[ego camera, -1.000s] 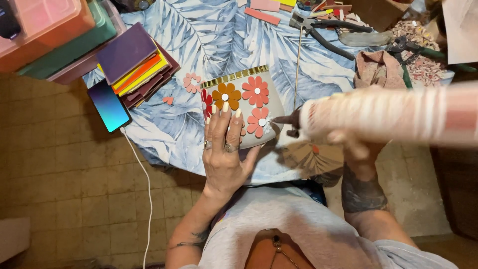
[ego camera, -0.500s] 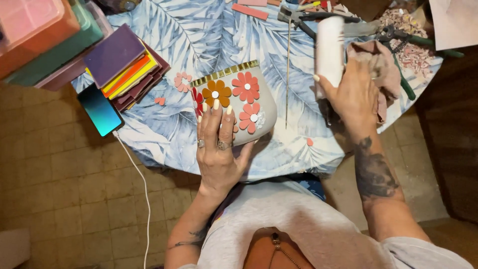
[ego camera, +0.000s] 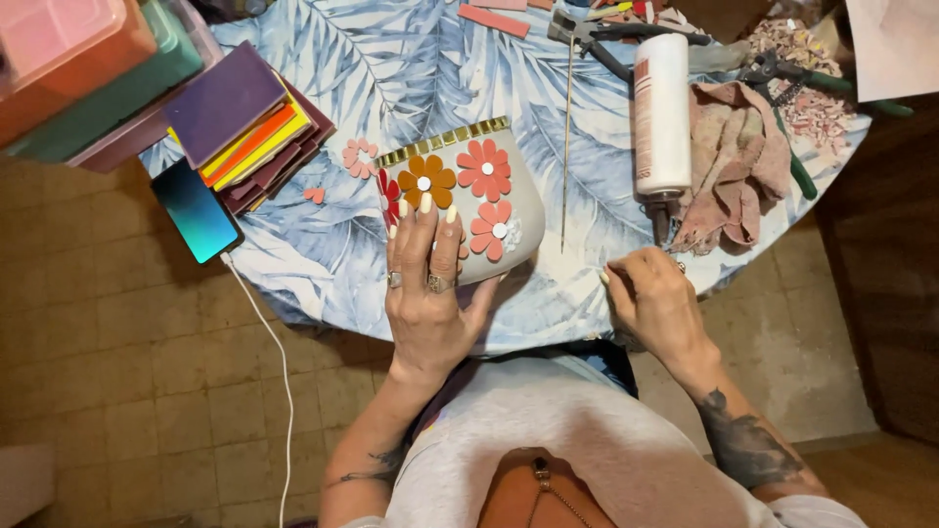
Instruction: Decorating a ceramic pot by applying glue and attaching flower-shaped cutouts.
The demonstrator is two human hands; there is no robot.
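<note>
A pale grey pot (ego camera: 509, 220) with a gold rim and red, orange and pink flower pieces lies on its side on the leaf-patterned tablecloth. My left hand (ego camera: 428, 293) presses flat on the pot's near side and holds it. My right hand (ego camera: 653, 303) rests at the table's near edge with fingers curled; I cannot tell whether anything small is pinched in them. A white glue tube (ego camera: 661, 112) lies on the table just beyond my right hand, nozzle pointing toward me.
A pinkish rag (ego camera: 729, 161) lies beside the tube, with pliers (ego camera: 782, 83) and tile bits behind. A thin stick (ego camera: 566, 147) lies right of the pot. Stacked coloured sheets (ego camera: 245, 127), a phone (ego camera: 194, 208) with cable and plastic boxes (ego camera: 78, 68) sit left.
My right hand has set the white glue tube down on the table and drawn back to the near edge. My left hand stays on the pot.
</note>
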